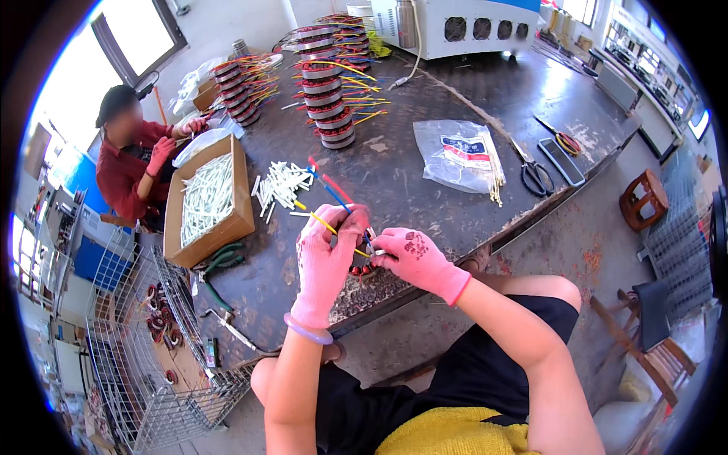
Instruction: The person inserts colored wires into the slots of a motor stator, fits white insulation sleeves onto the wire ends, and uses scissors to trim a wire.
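Both my hands wear pink knit gloves and meet at the near edge of the dark table. My left hand [326, 246] is closed around coloured wires; a yellow wire [324, 222], a blue wire [338, 199] and a red wire [337, 188] stick out past its fingers. Facing it, my right hand [415, 262] pinches at the same bundle, its fingertips by a small pale piece I cannot make out. Under the hands shows part of a ring-shaped stator [362, 270] with red-brown coils, mostly hidden. Loose white sleeves [284, 184] lie in a pile beyond my left hand.
A cardboard box [244, 199] of white sleeves stands left, with green-handled pliers [222, 259] nearby. Stacked stators [327, 102] rise at the back. Right lie a plastic bag [447, 171], scissors [535, 176] and a phone [561, 162]. A co-worker [125, 163] sits far left, beyond a wire cart [144, 364].
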Tool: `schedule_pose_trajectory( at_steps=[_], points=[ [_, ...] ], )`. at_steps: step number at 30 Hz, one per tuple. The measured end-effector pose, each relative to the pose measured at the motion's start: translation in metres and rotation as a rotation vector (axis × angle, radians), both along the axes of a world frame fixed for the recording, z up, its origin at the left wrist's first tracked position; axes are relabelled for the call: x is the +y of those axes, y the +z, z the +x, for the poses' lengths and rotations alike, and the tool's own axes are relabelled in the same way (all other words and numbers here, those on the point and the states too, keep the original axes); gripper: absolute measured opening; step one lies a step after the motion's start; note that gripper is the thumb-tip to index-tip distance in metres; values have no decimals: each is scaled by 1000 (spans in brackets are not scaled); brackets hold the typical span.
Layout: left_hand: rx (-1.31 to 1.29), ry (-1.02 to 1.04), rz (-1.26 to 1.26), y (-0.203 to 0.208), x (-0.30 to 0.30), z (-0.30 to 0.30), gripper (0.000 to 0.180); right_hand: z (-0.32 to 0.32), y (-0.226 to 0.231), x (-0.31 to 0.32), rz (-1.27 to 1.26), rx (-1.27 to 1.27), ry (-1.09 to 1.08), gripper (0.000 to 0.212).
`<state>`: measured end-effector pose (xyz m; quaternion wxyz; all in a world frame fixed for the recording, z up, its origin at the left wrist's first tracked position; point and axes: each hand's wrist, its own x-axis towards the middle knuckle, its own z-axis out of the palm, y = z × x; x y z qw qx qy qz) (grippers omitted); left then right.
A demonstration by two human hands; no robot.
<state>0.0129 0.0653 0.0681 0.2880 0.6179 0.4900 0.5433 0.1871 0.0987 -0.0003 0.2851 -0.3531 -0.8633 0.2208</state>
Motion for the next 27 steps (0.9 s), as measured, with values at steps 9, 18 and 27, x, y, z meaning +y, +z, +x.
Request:
schedule_pose_trajectory(
  at_steps=[9, 18, 27],
  points=[
    [138, -52, 206, -7, -3, 16, 17, 5, -28, 0, 135, 14, -38, 20],
    [96, -57, 52, 2, -9, 3, 44, 20, -22, -25, -207, 337, -195, 33],
    [148, -44, -140, -13, -11, -12, 25, 25, -41, -25, -267, 449, -167, 24]
  ],
)
